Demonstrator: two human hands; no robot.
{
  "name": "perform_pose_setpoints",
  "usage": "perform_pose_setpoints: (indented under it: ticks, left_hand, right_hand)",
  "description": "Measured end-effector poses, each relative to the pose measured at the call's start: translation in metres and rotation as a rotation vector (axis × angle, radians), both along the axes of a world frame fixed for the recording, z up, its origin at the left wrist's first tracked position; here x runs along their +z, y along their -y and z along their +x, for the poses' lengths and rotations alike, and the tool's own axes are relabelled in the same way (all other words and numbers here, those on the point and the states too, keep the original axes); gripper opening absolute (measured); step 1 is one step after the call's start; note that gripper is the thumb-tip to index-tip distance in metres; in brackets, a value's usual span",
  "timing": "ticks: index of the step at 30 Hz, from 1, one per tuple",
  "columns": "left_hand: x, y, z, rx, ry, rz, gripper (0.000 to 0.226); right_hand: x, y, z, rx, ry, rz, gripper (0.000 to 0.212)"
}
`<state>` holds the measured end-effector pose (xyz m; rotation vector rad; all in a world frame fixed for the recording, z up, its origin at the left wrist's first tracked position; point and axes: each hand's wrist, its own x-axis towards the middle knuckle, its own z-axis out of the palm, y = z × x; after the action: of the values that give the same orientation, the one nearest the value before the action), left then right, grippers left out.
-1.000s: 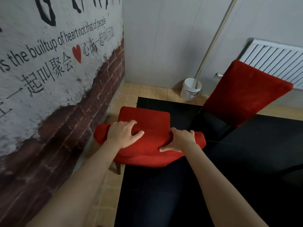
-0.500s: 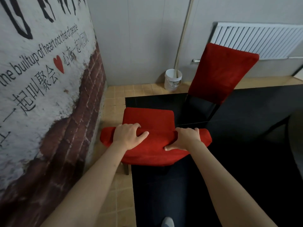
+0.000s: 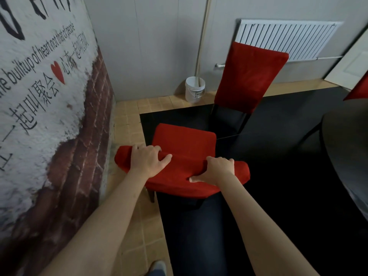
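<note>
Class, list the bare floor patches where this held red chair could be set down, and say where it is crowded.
Free: the black mat between the red chair, gripped by the left hand and right hand, and the round table; the tiled corner between painted wall and bucket. Crowded: the back wall, where bucket and second chair stand close.

"What's the floor [image 3: 139,246] like over there?"

"Tan tiles [image 3: 130,114] along the walls, with a black mat [image 3: 278,160] over the rest."

"And what's standing on it?"

"The near red chair [image 3: 185,140] straddles the mat's edge, one leg on tile. A second red chair [image 3: 249,76] stands on the mat. There's a white bucket [image 3: 194,90] on tile by the back wall."
</note>
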<state>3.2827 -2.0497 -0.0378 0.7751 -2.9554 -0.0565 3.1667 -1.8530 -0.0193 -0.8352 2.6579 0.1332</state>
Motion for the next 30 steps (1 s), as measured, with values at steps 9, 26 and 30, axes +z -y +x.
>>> perform_pose_setpoints:
  ticks: [9, 26, 30]
  left_hand:
    - [-0.009, -0.015, 0.031, -0.014, -0.060, -0.014, 0.060]
    - [-0.007, 0.020, 0.021, -0.088, -0.053, -0.028, 0.064]
    - [-0.005, 0.021, 0.015, -0.076, -0.052, -0.043, 0.062]
  right_hand:
    - [-0.008, -0.015, 0.030, 0.002, -0.015, -0.001, 0.083]
    - [-0.007, 0.001, 0.045, -0.057, -0.032, -0.041, 0.083]
    - [-0.009, 0.004, 0.044, -0.076, -0.058, -0.067, 0.089]
